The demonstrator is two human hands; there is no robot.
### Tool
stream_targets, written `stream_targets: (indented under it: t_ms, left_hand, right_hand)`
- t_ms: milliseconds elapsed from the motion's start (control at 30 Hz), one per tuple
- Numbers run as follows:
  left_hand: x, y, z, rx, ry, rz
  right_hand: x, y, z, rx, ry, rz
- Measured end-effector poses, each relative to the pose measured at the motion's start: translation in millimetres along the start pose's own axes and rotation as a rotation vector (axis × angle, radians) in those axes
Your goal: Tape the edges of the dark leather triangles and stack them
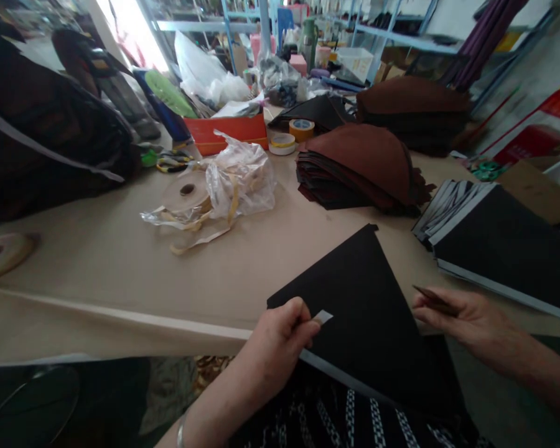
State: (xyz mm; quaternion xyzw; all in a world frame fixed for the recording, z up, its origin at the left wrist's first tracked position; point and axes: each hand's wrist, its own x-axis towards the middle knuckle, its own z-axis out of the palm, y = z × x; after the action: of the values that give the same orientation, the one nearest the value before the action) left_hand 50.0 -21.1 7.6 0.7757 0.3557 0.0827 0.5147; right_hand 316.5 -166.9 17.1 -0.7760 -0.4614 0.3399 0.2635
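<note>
A black flat panel [354, 292] with a pale strip along its near edge lies partly on the table and partly over my lap. Above its left side, my left hand [287, 330] pinches a small whitish strip [323, 317] between thumb and fingers. My right hand [466, 320] is just off the panel's right edge, closed on a thin brown flat piece [436, 300] whose kind I cannot make out. To the right is a stack of similar black panels [508, 242] with pale edges.
Rolls of tape [186, 190] in clear plastic [242, 177] lie left of centre. Brown and black cut pieces [359, 162] are piled behind the panel, another pile [410, 106] farther back. An orange box [231, 134], a yellow tape roll [301, 129] and a dark bag [42, 124] stand around.
</note>
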Motion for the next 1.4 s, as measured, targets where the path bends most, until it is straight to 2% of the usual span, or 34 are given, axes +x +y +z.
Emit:
stream_targets:
  t_ms: [133,233,367,467,600,733,833,933,1100,1233,1333,1400]
  left_hand:
    - [-2.2,7.2,7.9,-0.12,0.028,-0.024]
    - [-4.0,4.8,12.7,-0.135,0.051,-0.013]
    - [-4.8,0.5,14.2,-0.138,0.066,0.004]
    - [-2.1,0.0,8.1,-0.114,0.044,-0.004]
    - [4.6,4.8,-15.1,-0.019,0.033,0.018]
    - [7.6,17.1,-42.9,0.173,-0.084,-0.029]
    - [7.1,27.2,-51.1,0.203,-0.128,-0.07]
    - [8.3,35.8,-46.4,0.109,-0.177,-0.076]
    - [17.0,48.4,-30.5,-0.099,-0.214,0.059]
    - [26.2,44.6,-20.3,-0.265,-0.332,-0.122]
    - [32.0,29.8,-15.8,-0.242,-0.291,-0.206]
    - [33.7,18.5,-16.4,-0.149,-0.22,-0.232]
  right_hand:
    - [21.6,-43.8,26.5,0.303,-0.264,-0.028]
    - [37.9,-64.2,52.1,0.316,-0.424,-0.054]
    - [56.3,-71.6,70.5,0.314,-0.512,-0.122]
    - [62.0,-73.5,72.2,0.374,-0.513,-0.156]
    - [61.1,-80.4,61.6,0.386,-0.436,-0.206]
    - [58.2,-86.1,44.5,0.308,-0.345,-0.261]
    - [55.3,-87.5,37.0,0.303,-0.341,-0.242]
    - [52.2,-87.6,36.4,0.328,-0.367,-0.216]
    - [46.7,-87.3,42.3,0.393,-0.368,-0.257]
    - [45.6,-85.7,47.8,0.407,-0.421,-0.279]
    - [61.6,-74.9,43.7,0.332,-0.379,-0.289]
    - [84.7,-61.0,32.1,0.245,-0.271,-0.268]
